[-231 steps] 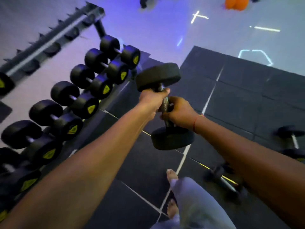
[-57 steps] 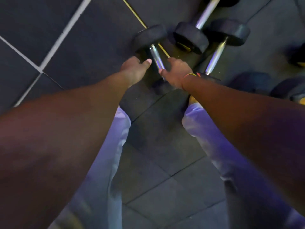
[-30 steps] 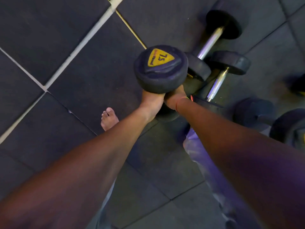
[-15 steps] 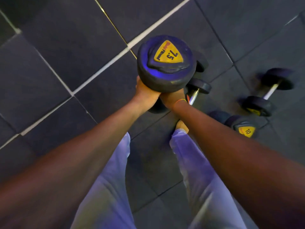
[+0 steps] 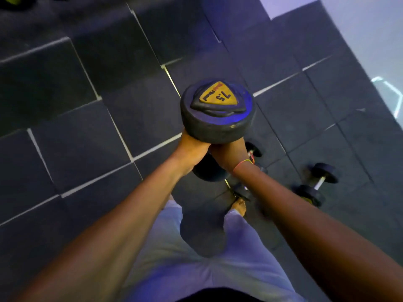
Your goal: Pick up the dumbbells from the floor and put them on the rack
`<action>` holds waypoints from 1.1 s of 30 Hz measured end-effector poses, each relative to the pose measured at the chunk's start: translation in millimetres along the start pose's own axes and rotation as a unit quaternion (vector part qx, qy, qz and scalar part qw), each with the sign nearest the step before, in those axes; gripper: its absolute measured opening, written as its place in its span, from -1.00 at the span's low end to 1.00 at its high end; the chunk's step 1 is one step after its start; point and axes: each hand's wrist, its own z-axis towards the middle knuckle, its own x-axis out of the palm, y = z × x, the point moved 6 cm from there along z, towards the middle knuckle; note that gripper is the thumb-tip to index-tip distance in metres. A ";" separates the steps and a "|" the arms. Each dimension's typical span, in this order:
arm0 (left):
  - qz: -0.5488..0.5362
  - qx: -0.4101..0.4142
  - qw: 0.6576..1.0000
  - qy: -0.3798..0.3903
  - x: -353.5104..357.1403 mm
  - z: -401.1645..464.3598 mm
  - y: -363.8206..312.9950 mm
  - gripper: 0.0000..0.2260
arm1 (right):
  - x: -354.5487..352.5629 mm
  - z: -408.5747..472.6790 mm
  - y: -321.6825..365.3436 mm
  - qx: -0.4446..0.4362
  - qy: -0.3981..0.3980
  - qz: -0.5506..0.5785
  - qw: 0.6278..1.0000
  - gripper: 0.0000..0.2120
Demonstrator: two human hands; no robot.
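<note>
A black dumbbell point(image 5: 217, 112) with a yellow 7.5 label on its end stands upright in the air, top head toward me. My left hand point(image 5: 192, 149) and my right hand point(image 5: 231, 153) both grip its handle just under that head; the handle is hidden by them. The lower head point(image 5: 207, 171) shows below my wrists. On the floor lie two more dumbbells, one point(image 5: 315, 187) to the right and one point(image 5: 245, 190) by my right foot, partly hidden by my right arm. The rack shows only as a dark edge point(image 5: 13, 1) at the top left corner.
Dark rubber floor tiles point(image 5: 87, 138) with pale seams cover the ground. My bare right foot point(image 5: 239, 207) and light trousers point(image 5: 196, 258) are below the held dumbbell. A pale glossy floor point(image 5: 370, 29) begins at the top right.
Both hands have lifted the 7.5 dumbbell off the floor and raised it higher. The view has swung left, so the floor dumbbells now sit lower right.
</note>
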 end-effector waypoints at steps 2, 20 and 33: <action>-0.010 -0.019 1.000 0.001 -36.4 8.1 -25.6 -0.74 | -14.8 5.9 47.0 -0.025 -0.023 0.023 0.999 -0.70; -0.091 -0.047 0.983 -0.151 -295.0 315.1 -303.5 -0.77 | -130.3 311.4 390.7 -0.162 0.058 0.216 0.961 -0.57; -0.139 -0.119 0.966 -0.185 -455.6 603.7 -419.7 -0.74 | -166.4 627.3 595.2 -0.195 0.085 0.111 0.971 -0.85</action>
